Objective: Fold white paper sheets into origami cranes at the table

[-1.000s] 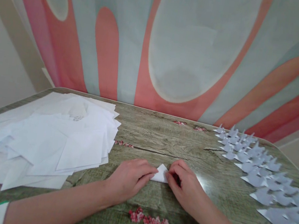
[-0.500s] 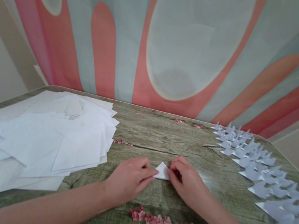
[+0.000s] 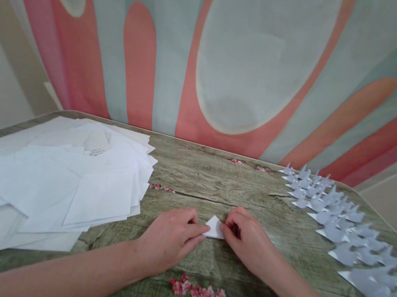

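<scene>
A small folded piece of white paper [image 3: 214, 228], triangular in outline with its tip pointing away from me, is between my two hands over the middle of the table. My left hand [image 3: 172, 234] pinches its left corner between thumb and fingers. On the opposite corner, the thumb and curled fingers of my right hand [image 3: 245, 237] close in a pinch. The fingers cover both ends of the paper, so only its middle shows.
Loose white paper sheets [image 3: 45, 184] lie in a spread heap on the left of the wood-patterned table [image 3: 194, 173]. Rows of folded paper cranes [image 3: 337, 225] stand along the right side. Behind the table hangs a coral and grey-blue patterned backdrop [image 3: 174, 64].
Both hands keep their pinch on the folded paper, which has hardly moved. The view has shifted very slightly.
</scene>
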Demonstrator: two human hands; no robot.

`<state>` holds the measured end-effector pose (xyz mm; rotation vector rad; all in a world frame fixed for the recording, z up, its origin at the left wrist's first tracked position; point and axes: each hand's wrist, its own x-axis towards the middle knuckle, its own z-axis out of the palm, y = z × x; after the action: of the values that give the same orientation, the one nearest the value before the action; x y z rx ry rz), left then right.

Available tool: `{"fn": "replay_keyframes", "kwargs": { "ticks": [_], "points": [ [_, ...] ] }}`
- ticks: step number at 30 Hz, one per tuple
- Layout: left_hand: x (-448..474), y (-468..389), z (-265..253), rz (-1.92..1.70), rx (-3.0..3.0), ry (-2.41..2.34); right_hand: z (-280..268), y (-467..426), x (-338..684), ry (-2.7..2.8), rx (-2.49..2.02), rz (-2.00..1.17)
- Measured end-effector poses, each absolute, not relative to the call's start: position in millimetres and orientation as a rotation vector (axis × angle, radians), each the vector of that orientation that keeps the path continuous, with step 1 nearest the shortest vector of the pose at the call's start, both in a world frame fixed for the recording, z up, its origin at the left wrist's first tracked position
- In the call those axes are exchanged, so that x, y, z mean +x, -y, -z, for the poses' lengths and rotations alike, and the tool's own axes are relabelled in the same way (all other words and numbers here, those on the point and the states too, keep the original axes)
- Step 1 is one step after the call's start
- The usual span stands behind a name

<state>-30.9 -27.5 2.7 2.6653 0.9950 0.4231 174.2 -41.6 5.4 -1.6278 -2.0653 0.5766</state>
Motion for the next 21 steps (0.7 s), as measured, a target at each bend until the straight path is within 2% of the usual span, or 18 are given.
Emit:
{"fn": "replay_keyframes", "kwargs": {
  "ticks": [21],
  "points": [
    [-30.3,28.5,-2.5,-0.392,2.700,-1.007,-5.4,40.3,172.9,2.073,-1.684,-0.551]
  ]
}}
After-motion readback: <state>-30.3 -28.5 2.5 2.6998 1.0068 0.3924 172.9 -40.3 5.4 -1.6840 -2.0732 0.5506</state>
